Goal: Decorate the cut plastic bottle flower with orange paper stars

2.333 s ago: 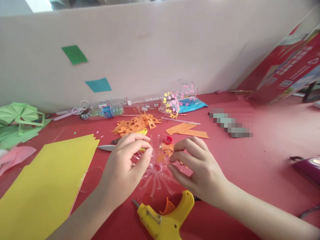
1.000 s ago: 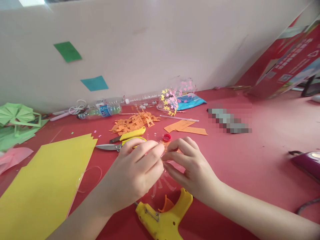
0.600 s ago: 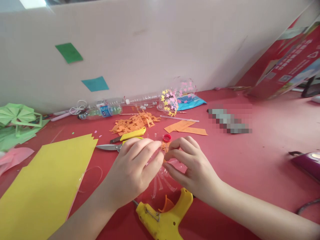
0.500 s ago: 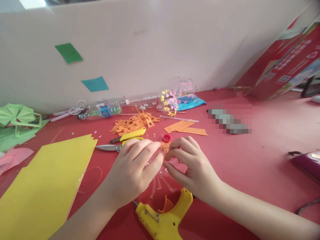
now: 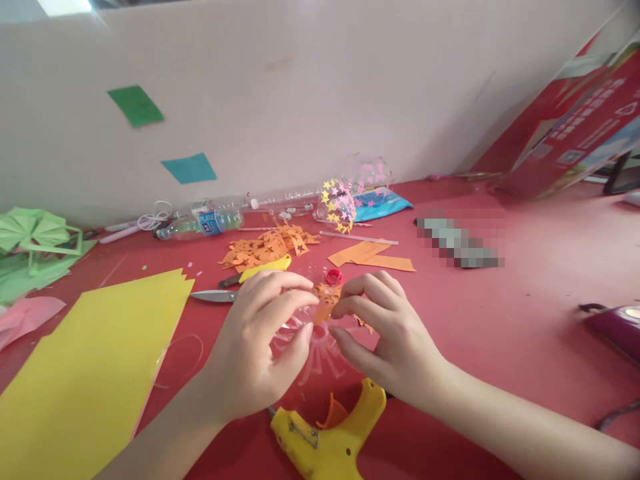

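One see-through plastic piece (image 5: 318,357) is spread on the red table (image 5: 475,320), its narrow strips fanned out from a small ring; its sides are partly hidden by the hands. By the left hand (image 5: 265,333), bent fingers are held apart from the thumb; by the right hand (image 5: 385,327), a narrower gap is left between forefinger and thumb. Orange paper stars (image 5: 327,293) are heaped just beyond the plastic, beside a red ring (image 5: 334,281). On the near side, the way is partly taken up by a yellow glue gun (image 5: 325,440). Scissors (image 5: 214,296) and a yellow cutter (image 5: 265,268) are partly covered by the left hand, with orange scraps (image 5: 270,245) piled behind. Yellow paper (image 5: 95,360) is laid along the left. At the back, the table is bounded by a pale wall (image 5: 300,100); on the right, red surface is stretched out towards a box (image 5: 575,133).
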Tool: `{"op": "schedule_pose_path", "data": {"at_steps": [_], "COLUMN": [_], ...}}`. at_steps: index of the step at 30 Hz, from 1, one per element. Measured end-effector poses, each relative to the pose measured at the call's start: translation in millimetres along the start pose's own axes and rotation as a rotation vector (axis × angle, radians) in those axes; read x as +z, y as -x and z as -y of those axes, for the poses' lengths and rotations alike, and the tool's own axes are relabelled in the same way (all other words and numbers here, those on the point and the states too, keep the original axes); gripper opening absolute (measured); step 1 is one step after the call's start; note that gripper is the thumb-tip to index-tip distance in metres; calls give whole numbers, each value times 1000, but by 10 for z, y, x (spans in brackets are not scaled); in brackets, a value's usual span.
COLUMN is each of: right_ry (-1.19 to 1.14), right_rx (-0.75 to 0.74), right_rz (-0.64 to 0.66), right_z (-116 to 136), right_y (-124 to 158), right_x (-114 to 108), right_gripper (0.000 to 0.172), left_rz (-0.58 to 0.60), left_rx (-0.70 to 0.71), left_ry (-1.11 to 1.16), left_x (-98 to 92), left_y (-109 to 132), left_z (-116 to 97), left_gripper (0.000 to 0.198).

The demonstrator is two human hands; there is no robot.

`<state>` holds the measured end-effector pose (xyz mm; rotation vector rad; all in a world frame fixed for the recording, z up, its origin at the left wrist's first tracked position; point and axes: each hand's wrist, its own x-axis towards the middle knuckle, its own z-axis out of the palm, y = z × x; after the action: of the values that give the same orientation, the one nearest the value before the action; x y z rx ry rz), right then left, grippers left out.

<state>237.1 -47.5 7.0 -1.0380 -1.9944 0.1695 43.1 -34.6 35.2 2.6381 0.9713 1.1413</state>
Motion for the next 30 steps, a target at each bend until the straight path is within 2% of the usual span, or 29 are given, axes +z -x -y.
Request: {"op": "schedule_pose_path", "data": {"at_steps": [5, 9, 16, 19, 24, 30], "right_ry": [16, 1, 48, 58, 72, 32], "right_rx": [-45, -93, -192, -201, -221, -266], "right_rz": [-46, -81, -16, -13, 9, -55], "right_z": [9, 6, -34, -42, -45, -50], "right_y": [-19, -35, -17, -19, -6, 22], "right_x": [-50, -79, -72, -70, -79, -116], "right_gripper": [7, 13, 24, 23, 26, 28], "left_rz": [-43, -74, -104, -93, -29, -32], "left_rx": [-89, -134, -128, -153, -132, -128], "left_ry": [37, 51, 56, 65, 90, 74], "left_x": [-14, -42, -78, -76, -25, -1], "left_y": [-17, -30, -42, -37, -11, -18], "left_z": [-7, 6, 30, 26, 34, 42], "left_gripper": [14, 14, 15, 18, 13, 15]}}
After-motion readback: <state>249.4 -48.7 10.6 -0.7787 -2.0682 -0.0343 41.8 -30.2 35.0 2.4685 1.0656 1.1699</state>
